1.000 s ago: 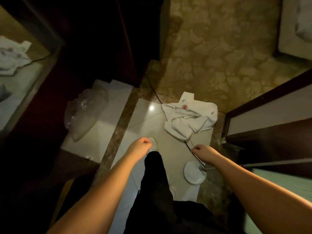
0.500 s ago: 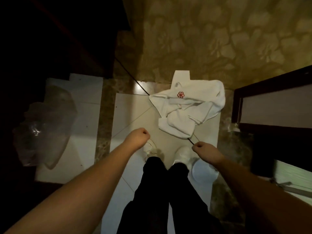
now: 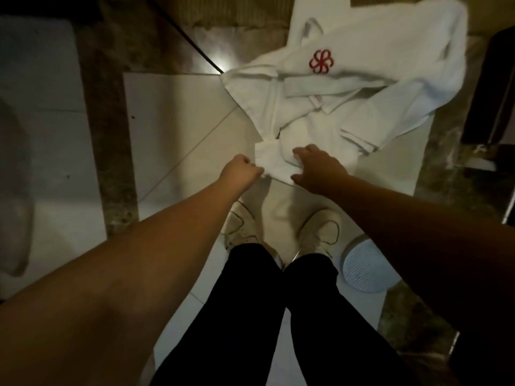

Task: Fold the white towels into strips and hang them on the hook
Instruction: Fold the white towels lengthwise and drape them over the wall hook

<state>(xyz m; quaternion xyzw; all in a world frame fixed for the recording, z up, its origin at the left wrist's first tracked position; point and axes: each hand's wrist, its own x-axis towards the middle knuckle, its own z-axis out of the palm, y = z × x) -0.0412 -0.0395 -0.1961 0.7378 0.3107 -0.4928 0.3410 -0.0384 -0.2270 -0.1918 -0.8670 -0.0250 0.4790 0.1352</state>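
White towel point(image 3: 362, 87) soft matt cloth, red stitched logo point(image 3: 321, 61); floor tiles point(image 3: 178, 129) glossy, smooth; round drain cover point(image 3: 365, 270) ribbed metal.

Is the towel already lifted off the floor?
No, the towel lies crumpled on the floor tiles while both hands reach its near edge.

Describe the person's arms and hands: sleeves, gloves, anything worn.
Both forearms are bare up to the frame edge: no sleeves show. The left hand and the right hand wear no gloves. No watch, ring or bracelet is visible, though the dim light could hide small items.
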